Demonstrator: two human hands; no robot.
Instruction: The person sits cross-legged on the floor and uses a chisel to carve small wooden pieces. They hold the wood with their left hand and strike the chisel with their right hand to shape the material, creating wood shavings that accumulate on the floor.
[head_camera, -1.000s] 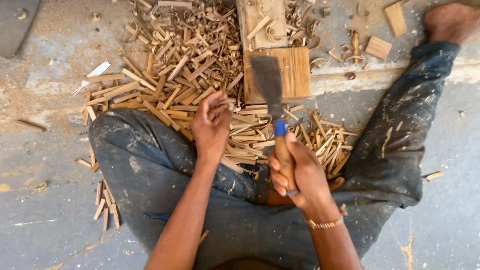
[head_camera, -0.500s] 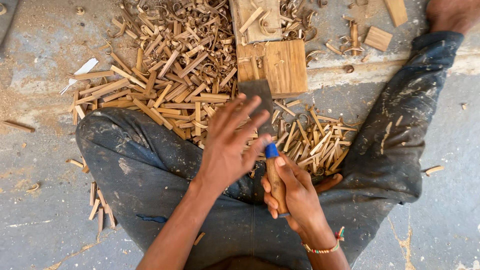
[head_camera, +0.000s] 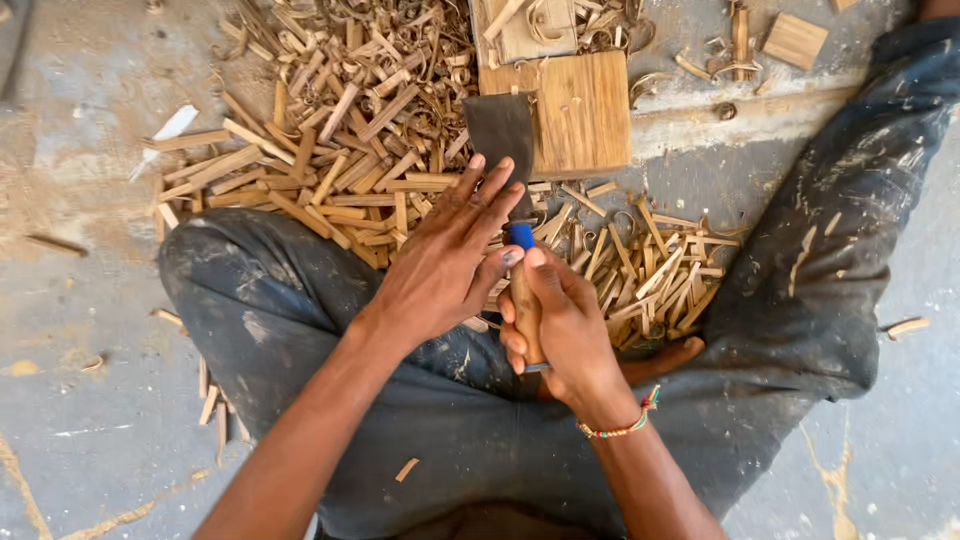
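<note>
Head view. We record a broad chopping knife (head_camera: 505, 140), its dark blade lying against the near edge of a wooden block (head_camera: 580, 115). Right hand (head_camera: 560, 325): wrapped tight round the knife's handle. Left hand (head_camera: 445, 260): fingers spread flat over the blade. Wood splints (head_camera: 320, 180): heaped left of the block.

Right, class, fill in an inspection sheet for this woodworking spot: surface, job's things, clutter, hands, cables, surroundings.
Surface: dusty grey concrete floor, with a raised step behind.
Job's things: broad dark metal chopping blade on a wooden handle with a blue collar; square wooden chopping block beneath the blade tip.
Clutter: heap of pale split wood sticks and curled shavings; smaller stick pile; loose offcut.
Hands: left hand spread flat, fingers over the blade; right hand gripping the handle, beaded bracelet on its wrist.
Cables: nothing seen.
Surroundings: person's paint-flecked dark trousers, legs crossed.
</note>
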